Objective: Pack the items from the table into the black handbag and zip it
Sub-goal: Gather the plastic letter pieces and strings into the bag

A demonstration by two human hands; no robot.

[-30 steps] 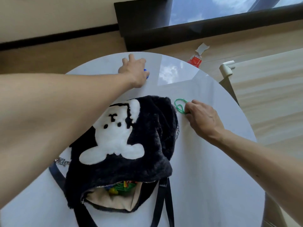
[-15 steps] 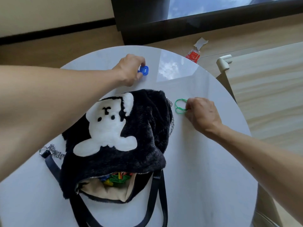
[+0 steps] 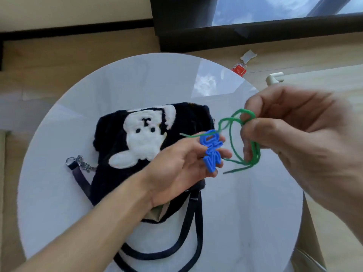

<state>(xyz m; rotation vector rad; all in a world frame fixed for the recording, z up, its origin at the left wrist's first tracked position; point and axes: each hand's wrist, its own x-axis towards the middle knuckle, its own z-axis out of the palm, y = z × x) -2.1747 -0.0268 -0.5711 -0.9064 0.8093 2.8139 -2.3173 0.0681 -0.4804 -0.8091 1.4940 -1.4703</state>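
A black handbag (image 3: 117, 146) of furry fabric, with a white animal figure (image 3: 143, 138) on its front, is laid on the round white table (image 3: 245, 203). Its opening is turned toward 6 o'clock and is mostly hidden behind the left forearm; whether it is zipped cannot be told. Dark straps (image 3: 194, 232) trail from it toward 6 o'clock, and a chain clasp (image 3: 78, 162) lies at its 9 o'clock side.

The left hand (image 3: 176, 167) is held above the bag's 3 o'clock edge, fingers partly curled, and a blue plastic piece (image 3: 211, 150) is pinched at the fingertips. At 3 o'clock of it, the right hand (image 3: 298, 142) is raised, somewhat blurred, its fingers closed on a looped green cord (image 3: 235, 138). The cord hangs just beside the blue piece; whether they touch cannot be told
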